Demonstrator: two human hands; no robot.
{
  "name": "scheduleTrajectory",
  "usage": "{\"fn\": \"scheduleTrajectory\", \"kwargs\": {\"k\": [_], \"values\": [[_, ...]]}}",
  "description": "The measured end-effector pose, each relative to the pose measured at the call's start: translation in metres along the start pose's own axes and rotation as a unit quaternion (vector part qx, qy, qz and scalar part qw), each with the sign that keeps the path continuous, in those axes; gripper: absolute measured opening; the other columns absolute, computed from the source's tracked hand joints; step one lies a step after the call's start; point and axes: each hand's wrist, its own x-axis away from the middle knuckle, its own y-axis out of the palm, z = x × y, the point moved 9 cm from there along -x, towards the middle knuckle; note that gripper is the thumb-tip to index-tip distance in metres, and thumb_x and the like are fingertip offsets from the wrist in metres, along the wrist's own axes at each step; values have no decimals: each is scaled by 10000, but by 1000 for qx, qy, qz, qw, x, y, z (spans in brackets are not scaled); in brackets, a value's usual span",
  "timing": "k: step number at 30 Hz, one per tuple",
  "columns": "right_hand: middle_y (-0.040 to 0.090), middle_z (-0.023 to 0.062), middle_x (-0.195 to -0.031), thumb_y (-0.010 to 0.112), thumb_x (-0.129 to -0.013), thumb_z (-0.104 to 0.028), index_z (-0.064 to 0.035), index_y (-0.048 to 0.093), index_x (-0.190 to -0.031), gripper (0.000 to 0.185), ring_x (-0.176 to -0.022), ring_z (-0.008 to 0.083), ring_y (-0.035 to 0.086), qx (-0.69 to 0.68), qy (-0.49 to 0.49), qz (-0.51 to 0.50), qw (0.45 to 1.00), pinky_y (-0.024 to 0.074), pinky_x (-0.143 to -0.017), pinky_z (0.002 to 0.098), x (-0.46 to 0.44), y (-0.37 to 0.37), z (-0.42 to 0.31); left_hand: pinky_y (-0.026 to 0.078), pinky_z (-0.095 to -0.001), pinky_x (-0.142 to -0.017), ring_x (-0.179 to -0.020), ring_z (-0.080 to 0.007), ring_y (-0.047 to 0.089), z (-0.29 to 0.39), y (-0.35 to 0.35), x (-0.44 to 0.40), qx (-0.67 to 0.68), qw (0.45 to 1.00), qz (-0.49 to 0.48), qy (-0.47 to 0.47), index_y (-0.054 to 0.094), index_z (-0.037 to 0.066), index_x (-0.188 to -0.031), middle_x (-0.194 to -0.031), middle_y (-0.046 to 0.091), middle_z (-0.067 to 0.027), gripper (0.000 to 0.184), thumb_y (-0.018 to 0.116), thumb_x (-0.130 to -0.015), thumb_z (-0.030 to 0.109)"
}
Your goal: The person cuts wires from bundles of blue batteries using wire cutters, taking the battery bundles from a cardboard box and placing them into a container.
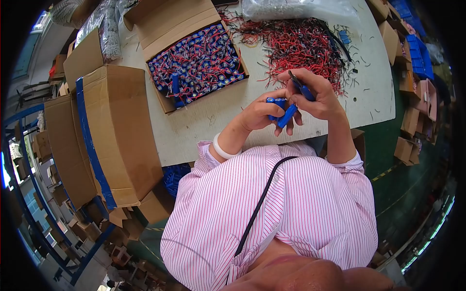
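Note:
My left hand (262, 112), with a white bracelet on its wrist, is closed around blue cylindrical battery cells (288, 117); one end faces up between the fingers. My right hand (318, 92) meets it from the right. Its fingers are closed on a small black-and-blue hand tool (306, 92), whose exact kind I cannot make out. Past my hands lies a heap of short red and black wires (308, 51). An open cardboard box (242, 62) to the left is packed with blue cells bearing red and black leads, and one cell (175, 83) stands upright there.
A large cardboard carton (116, 131) with blue tape stands against the left table edge. Blue pieces (175, 179) sit below that edge. Clear plastic bags (296, 8) lie at the back of the white table (218, 126). Boxes and blue bins (418, 56) stand at right.

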Motion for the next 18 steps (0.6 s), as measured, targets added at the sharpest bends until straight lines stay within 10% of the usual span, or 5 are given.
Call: {"fn": "scheduleTrajectory", "kwargs": {"k": [5,11,18], "values": [[534,13,-783,530,-732,64,-14,503,-1153,429,-691,69,502,81,-24,96,992,437,-612,215,2,-13,-4,400,-188,-442,-528,-89,543,-4,-20,0,-96,989,106,28,515,63,-891,-724,610,-63,201,655,-792,167],[495,-36,-762,538,-724,55,-23,530,-1119,404,-646,15,425,-87,72,241,964,344,-573,157,16,-31,35,398,-172,-460,-527,-42,497,14,-25,5,-268,945,147,118,532,35,-915,-696,592,-32,202,650,-812,162],[504,-54,-780,581,-802,-11,-31,520,-1133,338,-612,0,405,14,69,266,961,320,-536,137,40,-47,17,391,-194,-545,-615,-44,472,34,-30,16,-368,868,235,235,549,26,-912,-708,543,14,216,664,-799,170]]}}
